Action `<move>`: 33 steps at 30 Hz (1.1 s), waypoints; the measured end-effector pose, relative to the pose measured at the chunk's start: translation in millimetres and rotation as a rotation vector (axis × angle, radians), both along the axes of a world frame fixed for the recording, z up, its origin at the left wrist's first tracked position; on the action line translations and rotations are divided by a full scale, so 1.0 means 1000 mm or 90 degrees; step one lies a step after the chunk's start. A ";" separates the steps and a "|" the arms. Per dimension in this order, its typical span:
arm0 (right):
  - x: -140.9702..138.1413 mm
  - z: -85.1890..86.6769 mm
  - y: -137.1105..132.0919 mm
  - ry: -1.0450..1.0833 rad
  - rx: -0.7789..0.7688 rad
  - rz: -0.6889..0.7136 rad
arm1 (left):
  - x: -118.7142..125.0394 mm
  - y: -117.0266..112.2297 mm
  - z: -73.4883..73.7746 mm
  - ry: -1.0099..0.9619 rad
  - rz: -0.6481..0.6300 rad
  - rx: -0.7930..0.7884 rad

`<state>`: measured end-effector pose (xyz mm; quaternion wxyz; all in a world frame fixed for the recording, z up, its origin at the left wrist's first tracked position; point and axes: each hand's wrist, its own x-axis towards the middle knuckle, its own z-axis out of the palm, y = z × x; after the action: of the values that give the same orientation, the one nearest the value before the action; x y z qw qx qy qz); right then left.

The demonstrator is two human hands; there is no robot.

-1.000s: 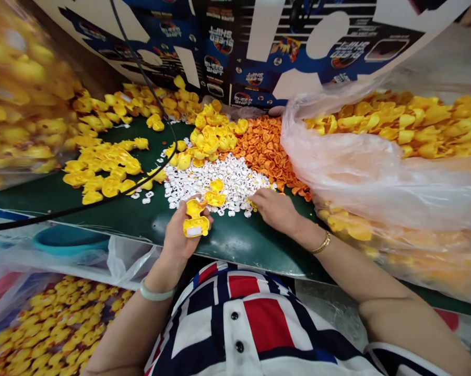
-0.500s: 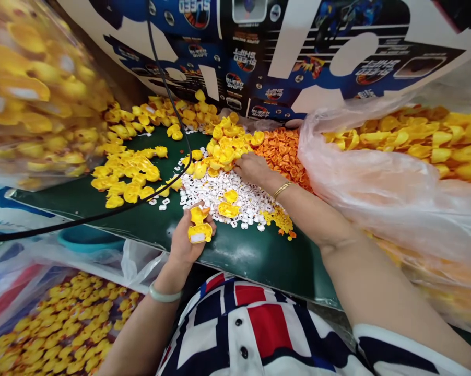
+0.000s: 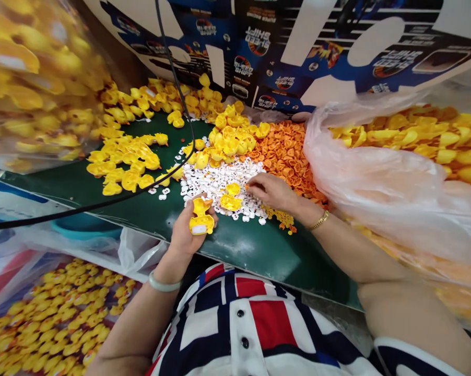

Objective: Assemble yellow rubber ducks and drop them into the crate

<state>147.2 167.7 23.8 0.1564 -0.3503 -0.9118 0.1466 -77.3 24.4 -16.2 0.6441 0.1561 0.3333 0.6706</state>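
My left hand (image 3: 186, 227) is closed around a hollow yellow duck shell (image 3: 201, 208), with an orange beak sticking out to the right and a white patch at its lower end. My right hand (image 3: 272, 192) hovers over the right side of a pile of small white eye pieces (image 3: 204, 180), fingertips pinched on a small orange piece that is mostly hidden. Just left of those fingertips, another open yellow duck shell (image 3: 231, 202) lies on the white pieces. Behind my right hand spreads a heap of orange beak pieces (image 3: 288, 149).
Yellow shells (image 3: 230, 137) are heaped behind the white pieces, with more (image 3: 121, 162) at left. Small yellow bits (image 3: 280, 216) lie near the table (image 3: 255, 256) edge. Bags of yellow parts flank both sides. A black cable (image 3: 188, 117) crosses the left; finished-looking ducks (image 3: 55, 318) fill a lower-left bag.
My right hand has come back from the yellow and orange heaps, toward me and to the right, with a small orange piece at its fingertips. My left hand keeps the duck shell almost still.
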 end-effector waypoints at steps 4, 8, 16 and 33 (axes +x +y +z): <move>0.021 -0.011 -0.027 0.034 -0.032 -0.046 | 0.003 -0.001 0.002 0.002 0.005 -0.005; 0.027 -0.016 -0.030 0.055 -0.061 -0.071 | 0.006 -0.003 0.003 0.005 0.009 -0.013; 0.019 -0.023 -0.029 0.096 -0.069 -0.020 | 0.004 -0.005 0.002 0.008 0.002 0.006; 0.057 -0.014 -0.054 -0.029 0.127 -0.055 | 0.005 -0.004 -0.002 0.016 0.014 -0.036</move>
<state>204.2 113.4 9.8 0.1759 -0.3756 -0.9090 0.0404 -72.8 20.3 -18.0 0.6364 0.1425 0.3616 0.6663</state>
